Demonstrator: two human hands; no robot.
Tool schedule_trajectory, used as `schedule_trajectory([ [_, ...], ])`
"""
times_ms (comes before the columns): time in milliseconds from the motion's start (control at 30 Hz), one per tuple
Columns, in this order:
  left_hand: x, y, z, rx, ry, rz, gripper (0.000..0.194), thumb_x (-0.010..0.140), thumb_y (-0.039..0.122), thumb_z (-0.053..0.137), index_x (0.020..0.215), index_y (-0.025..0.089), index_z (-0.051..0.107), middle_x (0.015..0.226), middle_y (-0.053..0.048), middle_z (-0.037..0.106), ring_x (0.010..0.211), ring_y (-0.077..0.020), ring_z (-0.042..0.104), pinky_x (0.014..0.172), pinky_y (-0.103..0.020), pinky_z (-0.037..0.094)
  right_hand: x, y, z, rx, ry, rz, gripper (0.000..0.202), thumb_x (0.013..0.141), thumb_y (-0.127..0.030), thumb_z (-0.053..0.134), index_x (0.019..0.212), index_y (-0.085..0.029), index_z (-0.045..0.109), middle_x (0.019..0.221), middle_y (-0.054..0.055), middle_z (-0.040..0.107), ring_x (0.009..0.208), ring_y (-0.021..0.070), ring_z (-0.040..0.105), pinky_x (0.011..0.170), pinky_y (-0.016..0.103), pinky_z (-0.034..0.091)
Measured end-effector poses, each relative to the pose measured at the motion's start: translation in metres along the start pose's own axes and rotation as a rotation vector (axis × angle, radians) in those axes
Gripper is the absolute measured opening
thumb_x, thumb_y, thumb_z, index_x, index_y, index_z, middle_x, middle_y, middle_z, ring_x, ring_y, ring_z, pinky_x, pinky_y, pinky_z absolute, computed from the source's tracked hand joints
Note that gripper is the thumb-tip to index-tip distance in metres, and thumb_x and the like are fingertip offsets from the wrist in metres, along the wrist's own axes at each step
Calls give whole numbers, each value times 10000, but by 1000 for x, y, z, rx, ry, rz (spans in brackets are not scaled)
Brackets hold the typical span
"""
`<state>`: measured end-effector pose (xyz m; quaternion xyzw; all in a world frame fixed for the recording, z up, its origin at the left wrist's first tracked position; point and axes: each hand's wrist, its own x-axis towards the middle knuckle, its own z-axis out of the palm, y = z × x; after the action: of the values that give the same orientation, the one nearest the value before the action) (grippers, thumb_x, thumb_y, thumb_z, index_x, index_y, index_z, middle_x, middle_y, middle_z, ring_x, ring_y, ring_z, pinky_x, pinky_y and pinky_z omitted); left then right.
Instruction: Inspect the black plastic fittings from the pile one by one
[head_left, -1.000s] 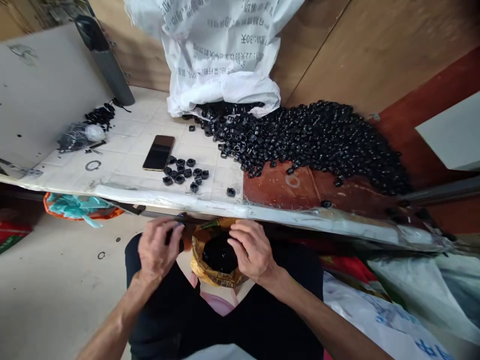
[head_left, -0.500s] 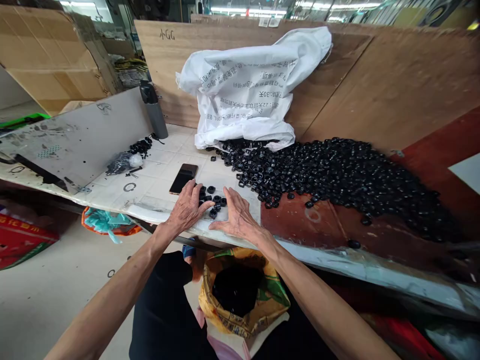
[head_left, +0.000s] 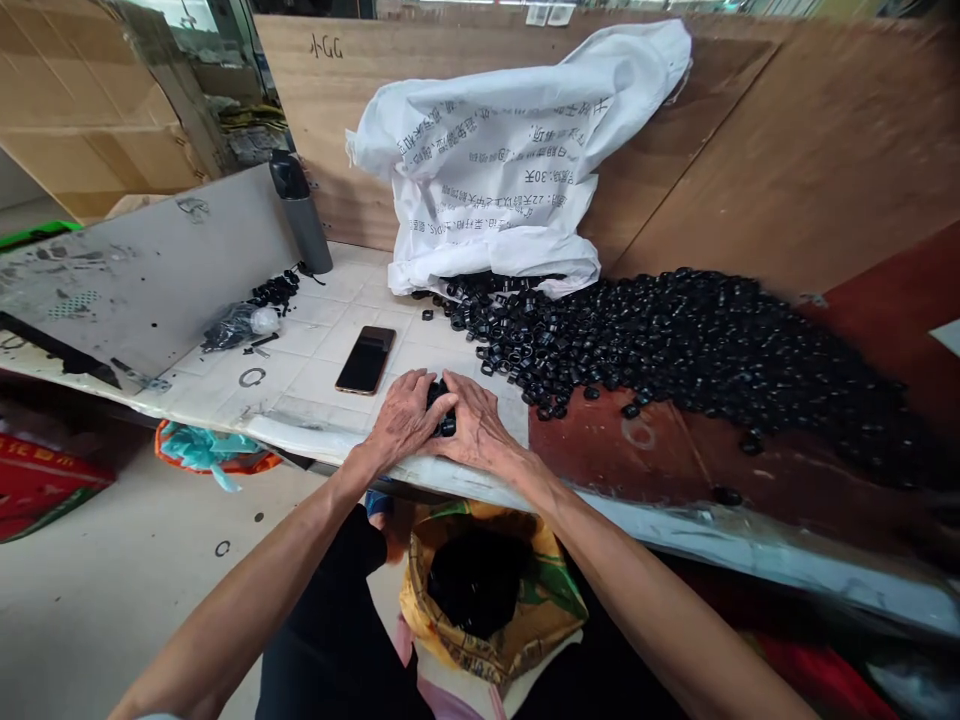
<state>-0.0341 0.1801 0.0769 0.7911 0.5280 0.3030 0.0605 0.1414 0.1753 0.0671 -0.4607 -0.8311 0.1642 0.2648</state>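
My left hand [head_left: 403,415] and my right hand [head_left: 477,424] are cupped together near the table's front edge. Between them is a small cluster of black plastic rings [head_left: 444,424], pressed in from both sides and largely hidden by the fingers. The fingers of each hand lie close together and curl round the cluster, with the thumbs meeting on the near side. Just left of my left hand lies a phone [head_left: 366,360]. A large heap of similar black rings [head_left: 675,340] spreads to the right, beyond my right hand.
A white woven sack [head_left: 495,170] leans on the wooden board behind, its mouth over the heap. Below the table edge, between my legs, an open yellow sack [head_left: 418,590] holds something dark. A grey bottle [head_left: 306,225] and a clear plastic bag [head_left: 229,328] are at the left.
Both hands have closed inward, bringing the scattered rings between them into a tight cluster. Earlier the hands were apart with the rings showing. The view has tilted slightly down.
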Motion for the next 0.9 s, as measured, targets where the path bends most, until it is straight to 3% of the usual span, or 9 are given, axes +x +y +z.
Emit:
schedule_trajectory([
  [100,2,15,9,-94,41,-106,361,1061,440,489,1214,165,666,1246,-133,719,1236,-270,633,1107,-434,497,-1,0,-1,17,24,-24,1060,780,-599,806,1589,-108,327,1548,253,452,1444,404,408,1174,608,340],
  [200,-1,33,16,-130,154,-189,298,1043,402,529,1095,174,713,1116,-116,762,1103,-265,677,1034,-422,523,-9,1,-5,50,58,-67,844,830,-518,785,1503,-137,446,1455,209,526,1347,368,474,1123,566,409],
  [300,-5,45,19,-160,186,-244,288,1034,375,539,994,176,744,1001,-103,780,980,-249,701,958,-393,537,-20,2,-11,53,61,-118,648,865,-446,762,1393,-139,543,1317,178,598,1252,338,518,1100,531,434],
  [567,-18,74,23,-233,180,-361,271,998,360,602,922,167,777,926,-95,790,853,-223,728,834,-348,540,-45,6,-33,36,46,-78,579,836,-401,758,1341,-162,606,1303,158,585,1231,350,527,1074,536,465],
  [667,-33,97,24,-335,190,-331,216,987,327,630,920,177,770,918,-79,787,841,-208,734,821,-335,545,-66,4,-44,91,63,-57,539,823,-364,759,1305,-173,610,1290,149,591,1237,339,563,1082,527,484],
  [767,-53,120,23,-459,214,-247,134,983,268,641,975,186,746,953,-61,775,898,-193,732,860,-326,556,-96,-4,-55,134,103,-46,613,840,-359,755,1379,-155,548,1402,190,524,1304,342,560,1113,522,490],
  [900,-85,136,22,-614,220,-102,102,1007,226,605,1021,201,703,984,-49,759,945,-168,723,902,-317,577,-137,-14,-62,119,111,-63,625,899,-375,725,1449,-183,499,1470,205,492,1362,374,523,1118,580,478],
])
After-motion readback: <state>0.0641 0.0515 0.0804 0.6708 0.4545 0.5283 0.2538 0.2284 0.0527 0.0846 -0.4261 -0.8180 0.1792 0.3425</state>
